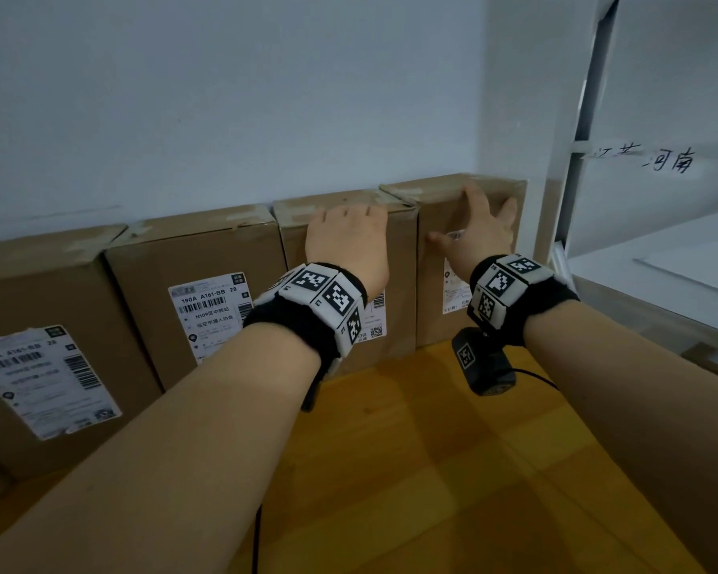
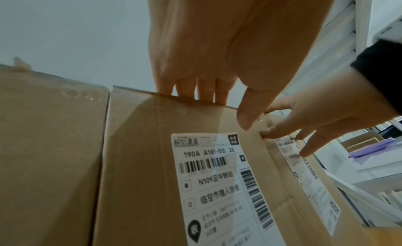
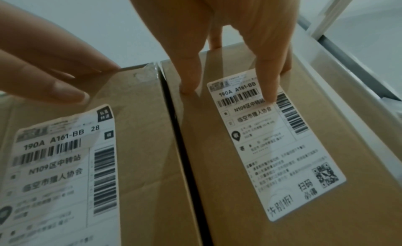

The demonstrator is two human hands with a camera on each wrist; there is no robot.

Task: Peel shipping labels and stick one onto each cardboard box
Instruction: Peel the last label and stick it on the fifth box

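Note:
Several brown cardboard boxes stand in a row against the wall, each with a white shipping label on its front. My left hand (image 1: 349, 238) holds the top front edge of the third box (image 1: 403, 250), fingers over the top, thumb (image 2: 250, 112) hanging down the front above its label (image 2: 217, 181). My right hand (image 1: 477, 229) lies spread on the front of the fourth box (image 1: 436, 217). Its straight fingertips (image 3: 268, 94) press the upper part of that box's label (image 3: 272, 143), which lies flat on the cardboard.
The boxes stand on a wooden tabletop (image 1: 411, 449). Two labelled boxes (image 1: 208, 246) (image 1: 38, 292) fill the left. A white shelf frame (image 1: 556, 159) with handwritten tape stands right beside the fourth box. The wall is close behind.

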